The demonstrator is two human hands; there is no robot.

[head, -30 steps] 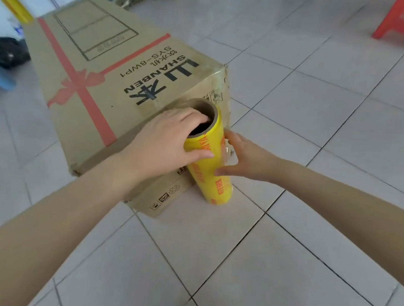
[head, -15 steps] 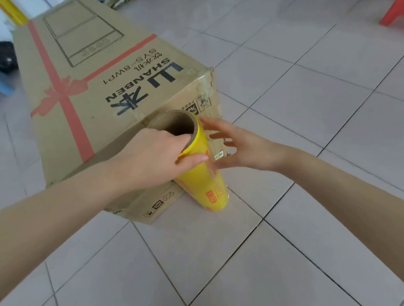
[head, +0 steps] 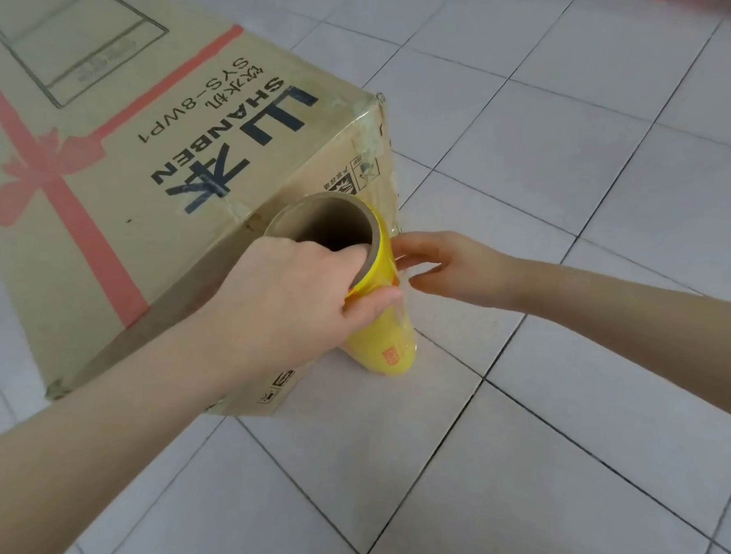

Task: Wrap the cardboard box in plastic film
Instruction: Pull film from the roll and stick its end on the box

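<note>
With the box [head: 155, 187] on the floor [head: 560, 417] at far left, my left hand [head: 293, 302] still grips the roll [head: 378, 316] leaning against its near-right corner, and my right hand [head: 450, 265], open half a second ago, now pinches loose film [head: 406, 279], starting the wrap.

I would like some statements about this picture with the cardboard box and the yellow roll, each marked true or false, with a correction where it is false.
1. The left hand grips the top of the yellow film roll. True.
2. The roll lies flat on top of the cardboard box. False: it stands tilted, its lower end on the tiled floor beside the near corner of the box.
3. The right hand is at the roll's side, where clear film stretches to the box corner. True.
4. A blue ribbon is printed on the box. False: the printed ribbon is red.
5. The roll's cardboard core is plugged. False: it is open and hollow.
</note>
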